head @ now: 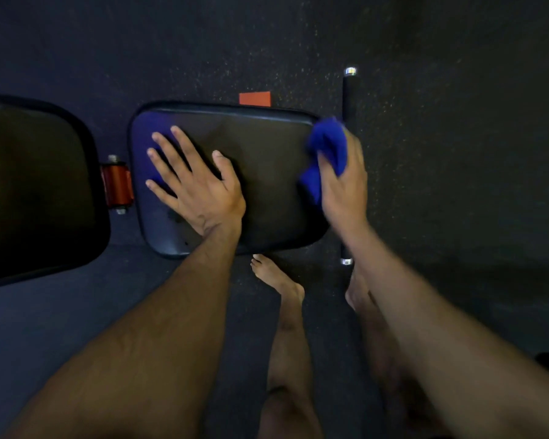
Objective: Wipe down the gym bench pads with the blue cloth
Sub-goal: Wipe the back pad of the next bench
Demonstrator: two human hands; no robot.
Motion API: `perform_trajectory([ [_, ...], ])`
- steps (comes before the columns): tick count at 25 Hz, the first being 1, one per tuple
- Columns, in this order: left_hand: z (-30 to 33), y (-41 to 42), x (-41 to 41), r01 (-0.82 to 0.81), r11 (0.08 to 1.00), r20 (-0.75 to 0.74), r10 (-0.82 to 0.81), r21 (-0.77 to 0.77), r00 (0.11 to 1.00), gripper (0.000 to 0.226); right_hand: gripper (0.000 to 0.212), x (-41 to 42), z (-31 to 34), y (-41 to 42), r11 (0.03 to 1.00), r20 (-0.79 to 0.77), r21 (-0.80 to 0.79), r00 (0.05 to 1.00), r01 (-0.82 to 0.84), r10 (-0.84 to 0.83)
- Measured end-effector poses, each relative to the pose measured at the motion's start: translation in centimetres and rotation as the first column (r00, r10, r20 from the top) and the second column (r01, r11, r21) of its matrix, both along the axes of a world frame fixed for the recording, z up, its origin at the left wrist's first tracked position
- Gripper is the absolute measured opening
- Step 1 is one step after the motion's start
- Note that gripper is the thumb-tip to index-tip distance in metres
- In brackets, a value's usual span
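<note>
The black seat pad [267,153] of the gym bench lies in the middle of the view, seen from above. My left hand [194,182] rests flat on its left half, fingers spread, holding nothing. My right hand [343,179] is at the pad's right edge, closed around the bunched blue cloth [325,153], which presses against that edge. A second, larger black pad [35,191] sits at the far left, partly cut off by the frame.
An orange hinge bracket [117,184] joins the two pads. A black foot bar with chrome ends [349,96] runs behind my right hand. An orange frame part [255,98] shows beyond the seat. My bare feet [276,277] stand on the dark speckled rubber floor.
</note>
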State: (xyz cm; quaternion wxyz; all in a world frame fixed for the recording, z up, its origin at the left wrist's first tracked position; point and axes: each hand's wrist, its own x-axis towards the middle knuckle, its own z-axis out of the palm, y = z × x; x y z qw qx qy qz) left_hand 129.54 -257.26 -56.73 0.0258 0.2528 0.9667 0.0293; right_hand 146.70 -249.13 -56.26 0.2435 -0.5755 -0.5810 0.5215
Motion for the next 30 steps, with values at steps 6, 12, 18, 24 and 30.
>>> perform_trajectory([
  [6,0.3,0.1,0.0,0.001,1.0,0.007,-0.001,0.013,1.0,0.068,0.042,-2.9,0.2,8.2,0.964,-0.048,-0.177,0.98,-0.2,0.194],
  [12,0.5,0.2,0.0,-0.013,1.0,0.017,0.013,-0.006,1.0,0.07,0.062,1.6,1.1,-5.8,0.963,-0.001,-0.249,0.994,0.108,-0.112],
  [18,0.4,0.0,-0.2,-0.013,1.0,0.013,0.013,-0.009,1.0,0.071,0.054,1.6,0.4,-4.8,1.0,0.014,-0.002,1.0,0.027,-0.027],
  [24,0.4,0.2,-0.2,0.012,1.0,0.022,-0.012,-0.005,1.0,0.073,0.021,-1.9,0.9,6.2,0.975,-0.099,-0.219,0.995,-0.039,0.018],
  [30,-0.5,0.4,-0.4,0.032,0.999,0.003,-0.032,0.026,0.999,0.071,0.045,-0.5,1.2,-5.6,0.923,0.042,-0.106,0.929,0.369,-0.367],
])
